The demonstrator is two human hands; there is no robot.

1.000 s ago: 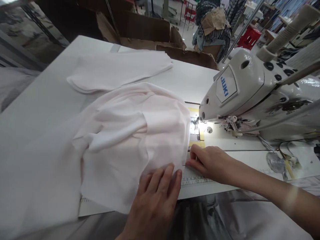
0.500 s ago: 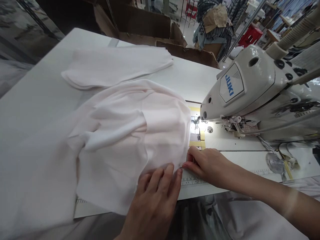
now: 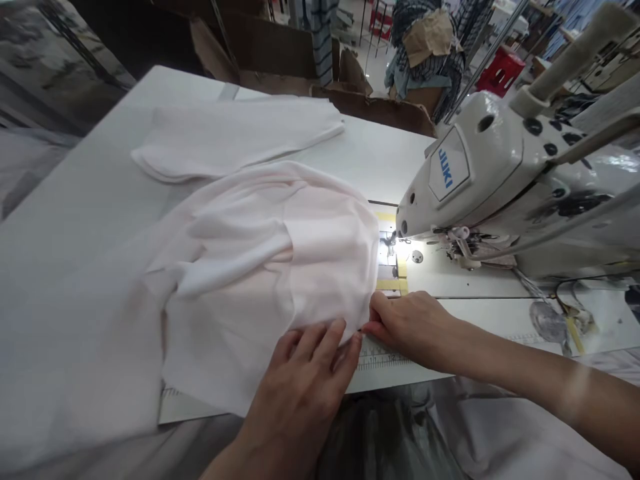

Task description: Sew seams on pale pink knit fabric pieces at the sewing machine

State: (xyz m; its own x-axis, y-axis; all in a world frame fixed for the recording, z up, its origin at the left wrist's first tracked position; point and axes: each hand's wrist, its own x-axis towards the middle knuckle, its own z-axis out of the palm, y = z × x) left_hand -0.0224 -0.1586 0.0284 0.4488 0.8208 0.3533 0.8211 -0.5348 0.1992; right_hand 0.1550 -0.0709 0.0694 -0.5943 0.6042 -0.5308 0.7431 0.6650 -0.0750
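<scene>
Pinching with my right hand point(image 3: 410, 327), thumb and fingertips closed on the near right edge of the pale pink knit piece point(image 3: 260, 260). My left hand point(image 3: 305, 387) lies flat and open on the cloth just beside it, pressing it to the sewing table point(image 3: 75, 220). Over the last second the hands have drawn together until they nearly touch (the cloth has barely shifted), so the edge is now pinned at the printed ruler point(image 3: 383, 360), near the lit needle of the Juki machine point(image 3: 480, 173). A second folded piece point(image 3: 235, 137) lies far left.
</scene>
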